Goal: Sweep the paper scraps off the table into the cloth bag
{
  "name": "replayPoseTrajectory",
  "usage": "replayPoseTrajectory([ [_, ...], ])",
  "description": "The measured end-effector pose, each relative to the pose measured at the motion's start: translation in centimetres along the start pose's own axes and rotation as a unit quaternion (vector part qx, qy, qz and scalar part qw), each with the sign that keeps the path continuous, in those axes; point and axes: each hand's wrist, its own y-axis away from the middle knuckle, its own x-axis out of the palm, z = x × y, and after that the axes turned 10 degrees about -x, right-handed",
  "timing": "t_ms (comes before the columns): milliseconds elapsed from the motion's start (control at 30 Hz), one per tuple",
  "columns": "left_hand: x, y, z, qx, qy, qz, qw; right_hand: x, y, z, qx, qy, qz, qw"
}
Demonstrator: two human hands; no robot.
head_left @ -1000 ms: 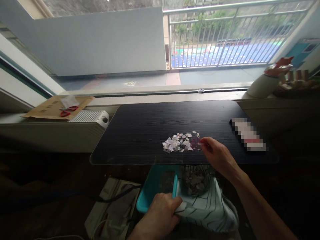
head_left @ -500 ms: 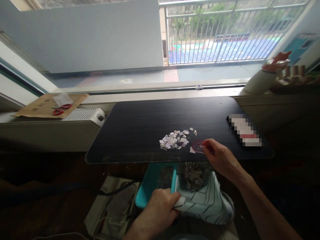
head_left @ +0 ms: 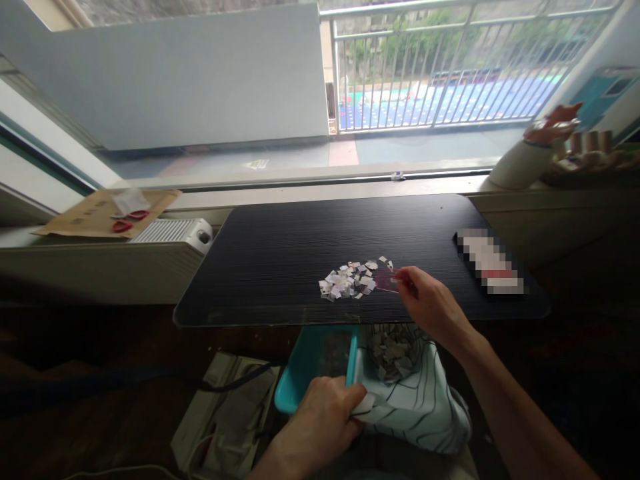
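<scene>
A small pile of several white paper scraps (head_left: 353,280) lies on the black tabletop (head_left: 310,240). My right hand (head_left: 430,307) is closed on a thin clear reddish card (head_left: 386,281), whose edge touches the right side of the pile. Below the table's front edge, my left hand (head_left: 325,417) grips the rim of a white bag with dark lines (head_left: 420,407), held against a teal bin (head_left: 310,370). More scraps (head_left: 393,350) lie inside the bag's mouth.
A blurred-out flat object (head_left: 490,260) rests on the table's right side. Red-handled scissors (head_left: 125,220) lie on a brown envelope (head_left: 100,212) on the left sill, beside a white heater (head_left: 170,233). A cable and papers (head_left: 225,407) lie on the floor.
My right hand slid the card left and slightly away from me, pushing a stray scrap back against the pile. My left hand kept its hold on the bag.
</scene>
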Motion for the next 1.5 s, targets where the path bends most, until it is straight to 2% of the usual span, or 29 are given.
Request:
replayPoseTrajectory([
  [133,0.1,0.1,0.0,-0.006,0.005,0.001,1.000,0.9,-0.7,-0.4,-0.009,0.004,0.001,1.000],
  [367,0.0,0.0,0.1,-0.001,0.008,0.005,1.000,-0.4,0.9,-0.7,0.008,0.025,0.013,1.000],
  [533,0.0,-0.1,0.1,0.002,0.008,0.002,1.000,-0.7,0.9,-1.0,0.030,0.035,0.016,0.999],
  [800,0.6,0.0,0.3,-0.001,0.004,-0.011,1.000,0.3,-1.9,-1.8,0.013,0.039,-0.046,0.998],
  [900,0.5,0.0,0.3,-0.003,0.009,-0.010,1.000,0.3,-2.3,-1.9,0.015,0.038,-0.024,0.999],
  [1033,0.4,-0.1,0.5,-0.002,0.015,-0.009,1.000,-0.6,-1.1,-1.8,0.024,0.059,0.032,0.997],
  [1167,0.5,-0.3,0.7,-0.003,0.016,-0.002,1.000,-0.7,-0.5,-1.4,0.019,0.040,0.010,0.999],
  [1333,0.1,-0.2,0.4,-0.002,0.012,0.005,1.000,-0.2,-0.8,-1.2,0.012,0.036,0.038,0.999],
  [1500,0.0,0.0,0.3,-0.010,0.014,0.010,1.000,-1.0,-0.2,-1.2,0.014,0.050,0.018,0.999],
])
